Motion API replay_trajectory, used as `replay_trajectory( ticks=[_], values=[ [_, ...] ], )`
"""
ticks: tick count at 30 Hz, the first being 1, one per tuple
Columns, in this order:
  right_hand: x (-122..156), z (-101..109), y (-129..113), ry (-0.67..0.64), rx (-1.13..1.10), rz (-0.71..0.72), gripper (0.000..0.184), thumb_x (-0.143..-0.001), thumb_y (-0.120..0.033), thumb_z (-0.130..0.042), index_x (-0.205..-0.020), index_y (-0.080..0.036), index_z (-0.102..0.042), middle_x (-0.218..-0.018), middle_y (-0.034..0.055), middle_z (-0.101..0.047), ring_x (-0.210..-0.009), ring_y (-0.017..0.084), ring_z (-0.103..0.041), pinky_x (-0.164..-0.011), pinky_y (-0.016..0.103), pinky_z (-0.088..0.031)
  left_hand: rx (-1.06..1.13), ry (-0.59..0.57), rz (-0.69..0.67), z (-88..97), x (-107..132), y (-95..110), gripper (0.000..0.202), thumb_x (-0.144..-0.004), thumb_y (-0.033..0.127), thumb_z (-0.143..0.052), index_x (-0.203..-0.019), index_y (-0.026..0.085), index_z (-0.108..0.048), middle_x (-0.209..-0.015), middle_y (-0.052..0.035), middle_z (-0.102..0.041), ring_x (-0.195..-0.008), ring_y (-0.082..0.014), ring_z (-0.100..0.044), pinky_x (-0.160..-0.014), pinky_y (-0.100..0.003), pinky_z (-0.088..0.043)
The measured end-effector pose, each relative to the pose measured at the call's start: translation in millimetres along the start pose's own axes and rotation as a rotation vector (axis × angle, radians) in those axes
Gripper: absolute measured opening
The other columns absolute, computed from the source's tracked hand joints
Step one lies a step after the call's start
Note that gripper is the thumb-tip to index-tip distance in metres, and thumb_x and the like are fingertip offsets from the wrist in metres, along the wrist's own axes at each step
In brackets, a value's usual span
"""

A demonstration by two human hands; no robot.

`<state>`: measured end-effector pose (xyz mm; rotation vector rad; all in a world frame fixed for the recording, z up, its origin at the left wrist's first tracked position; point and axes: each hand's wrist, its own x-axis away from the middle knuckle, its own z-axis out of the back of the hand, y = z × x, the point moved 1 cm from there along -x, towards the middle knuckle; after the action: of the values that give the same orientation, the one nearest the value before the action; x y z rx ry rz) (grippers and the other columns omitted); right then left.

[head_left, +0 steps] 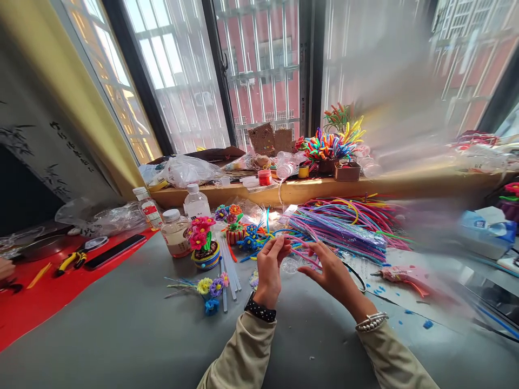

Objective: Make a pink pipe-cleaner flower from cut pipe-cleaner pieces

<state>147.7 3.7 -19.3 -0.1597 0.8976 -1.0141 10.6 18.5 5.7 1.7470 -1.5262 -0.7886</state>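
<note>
Both my hands are raised over the grey table [133,329], pinching a thin pink pipe cleaner [302,254] between them. My left hand [271,267] grips one end with closed fingers. My right hand [330,270] pinches the other part, wrist bent inward. Just beyond them lies a big heap of coloured pipe cleaners [344,224]. A small clear round thing [290,265] sits on the table under my hands.
Pipe-cleaner flower pots [205,243] and loose flowers [213,289] stand to the left, with clear bottles [175,232]. Pliers [71,260] and a phone [113,251] lie on a red cloth. A pink glue gun [399,275] and a tissue pack [484,229] are at the right.
</note>
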Motion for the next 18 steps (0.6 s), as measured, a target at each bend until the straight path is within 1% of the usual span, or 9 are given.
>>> replay_trajectory(
  ticks=[1,3,4,6,8,10,13,15,18],
  values=[
    [0,-2,1,-0.046,0.027,-0.018,0.036,-0.074,-0.043,-0.051,-0.100,-0.017,-0.050,-0.081,0.0072,-0.057,-0.073,0.020,-0.054,-0.066,0.031,-0.042,-0.008,-0.001,-0.007,-0.3,0,1,0.014,-0.058,0.021,-0.067,-0.067,0.011,-0.065,-0.066,-0.0022,-0.064,-0.058,-0.0068,-0.056,-0.060,-0.018,-0.045],
    [0,-5,2,-0.136,0.042,-0.052,0.027,-0.080,-0.040,-0.042,-0.085,-0.017,-0.055,-0.070,0.0052,-0.058,-0.064,0.018,-0.052,-0.060,0.028,-0.039,-0.019,-0.007,-0.018,-0.5,1,2,0.014,-0.058,0.022,-0.067,-0.067,0.012,-0.065,-0.066,-0.0019,-0.063,-0.057,-0.0065,-0.056,-0.060,-0.018,-0.044],
    [0,-6,2,-0.168,0.023,-0.055,0.029,-0.082,-0.040,-0.038,-0.076,-0.018,-0.055,-0.066,0.0044,-0.057,-0.062,0.017,-0.052,-0.058,0.028,-0.038,-0.027,-0.009,-0.024,-0.4,1,3,0.013,-0.058,0.023,-0.066,-0.066,0.012,-0.065,-0.066,-0.0017,-0.063,-0.057,-0.0064,-0.055,-0.059,-0.018,-0.044],
    [-2,-6,1,-0.191,-0.053,-0.038,0.038,-0.085,-0.040,-0.031,-0.062,-0.018,-0.053,-0.060,0.0033,-0.055,-0.060,0.016,-0.050,-0.057,0.026,-0.036,-0.049,-0.005,-0.033,0.3,1,4,0.013,-0.059,0.024,-0.066,-0.064,0.012,-0.065,-0.065,-0.0014,-0.063,-0.056,-0.0060,-0.054,-0.058,-0.017,-0.042],
    [-2,-5,-1,-0.192,-0.140,-0.024,0.043,-0.085,-0.041,-0.029,-0.054,-0.018,-0.049,-0.055,0.0017,-0.052,-0.056,0.014,-0.047,-0.055,0.025,-0.034,-0.080,0.011,-0.035,1.5,1,4,0.015,-0.059,0.026,-0.067,-0.064,0.013,-0.065,-0.064,-0.0011,-0.063,-0.055,-0.0054,-0.053,-0.056,-0.017,-0.040],
    [-2,-4,-4,-0.205,-0.205,-0.035,0.045,-0.085,-0.042,-0.028,-0.051,-0.018,-0.046,-0.050,0.0001,-0.048,-0.051,0.012,-0.044,-0.052,0.024,-0.031,-0.101,0.024,-0.029,2.8,0,4,0.017,-0.058,0.028,-0.067,-0.065,0.013,-0.066,-0.064,-0.0009,-0.063,-0.054,-0.0048,-0.051,-0.052,-0.016,-0.038],
    [-1,-4,-8,-0.247,-0.277,-0.075,0.045,-0.086,-0.042,-0.025,-0.052,-0.019,-0.044,-0.049,-0.0014,-0.045,-0.049,0.011,-0.041,-0.050,0.023,-0.030,-0.081,0.014,0.000,3.7,0,1,0.019,-0.057,0.029,-0.068,-0.069,0.015,-0.066,-0.064,0.0008,-0.061,-0.054,-0.0032,-0.048,-0.051,-0.014,-0.036],
    [0,-5,-11,-0.254,-0.280,-0.099,0.045,-0.086,-0.043,-0.025,-0.052,-0.018,-0.043,-0.050,-0.0015,-0.044,-0.049,0.011,-0.041,-0.050,0.023,-0.029,-0.063,-0.018,0.035,3.5,0,-1,0.021,-0.059,0.031,-0.068,-0.074,0.016,-0.067,-0.065,0.0018,-0.059,-0.054,-0.0024,-0.046,-0.052,-0.014,-0.035],
    [1,-7,-12,-0.271,-0.252,-0.105,0.045,-0.086,-0.043,-0.025,-0.053,-0.018,-0.043,-0.050,-0.0014,-0.045,-0.049,0.011,-0.041,-0.050,0.023,-0.028,-0.074,-0.085,0.064,2.6,1,-2,0.023,-0.062,0.033,-0.065,-0.079,0.017,-0.067,-0.069,0.0009,-0.060,-0.054,-0.0021,-0.044,-0.050,-0.013,-0.034]
  ],
)
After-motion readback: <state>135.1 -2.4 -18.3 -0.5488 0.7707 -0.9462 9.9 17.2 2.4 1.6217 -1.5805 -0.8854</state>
